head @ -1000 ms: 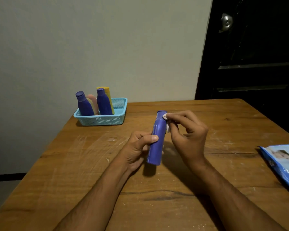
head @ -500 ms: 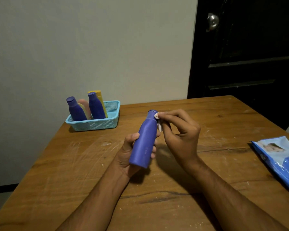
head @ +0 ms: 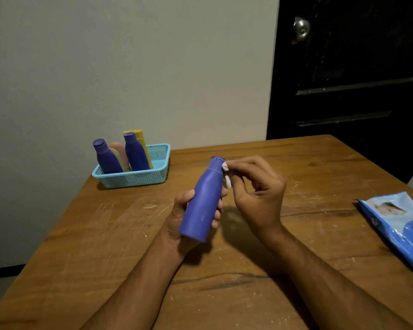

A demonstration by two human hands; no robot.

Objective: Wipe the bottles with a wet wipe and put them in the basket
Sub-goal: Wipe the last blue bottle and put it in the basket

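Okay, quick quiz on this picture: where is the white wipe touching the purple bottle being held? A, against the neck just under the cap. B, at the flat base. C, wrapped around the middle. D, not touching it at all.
A: the right hand pinches the wipe against the neck of the purple bottle, while the left hand grips the lower body.

Tilted purple bottle (head: pixel 204 201), white wipe (head: pixel 226 177) at its neck; basket (head: pixel 138 178) holds perhaps five.

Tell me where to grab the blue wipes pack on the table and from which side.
Take the wipes pack by its near-left long edge, coming from above and the left with the right hand. It lies flat on the table, partly out of frame, so only that edge shows fully.
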